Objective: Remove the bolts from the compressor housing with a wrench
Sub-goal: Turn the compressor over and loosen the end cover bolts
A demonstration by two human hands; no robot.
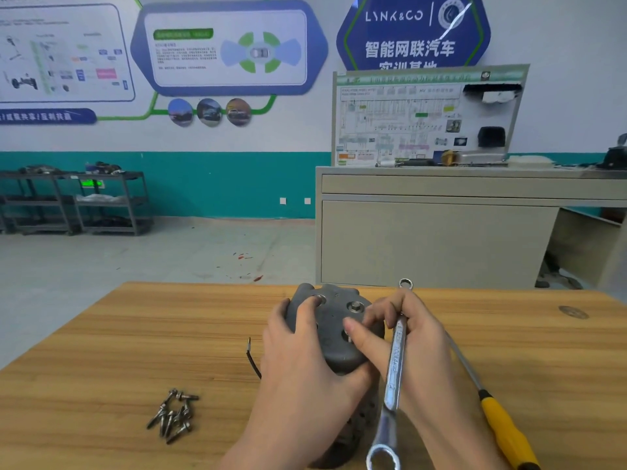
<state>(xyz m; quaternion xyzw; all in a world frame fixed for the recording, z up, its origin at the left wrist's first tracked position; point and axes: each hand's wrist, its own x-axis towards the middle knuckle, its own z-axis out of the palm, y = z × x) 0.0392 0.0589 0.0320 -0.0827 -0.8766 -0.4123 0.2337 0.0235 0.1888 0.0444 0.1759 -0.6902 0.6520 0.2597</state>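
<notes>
The dark grey compressor housing [330, 329] stands on the wooden table [135, 337] in front of me. My left hand [298, 361] grips its left side, with the forefinger up on the top face. One hex bolt [355, 306] sits in the top at the far right. My right hand [403, 337] holds a silver double-ended ring wrench [395, 364] across the palm, while its thumb and fingertips pinch at another bolt on the housing's near right, which they mostly hide. The wrench's ring ends are both free of any bolt.
A pile of several removed bolts [174, 413] lies on the table to the left. A yellow-handled screwdriver [502, 425] lies at the right, near my right wrist. A thin black wire [252, 357] sticks out left of the housing. A workbench [441, 232] stands beyond the table.
</notes>
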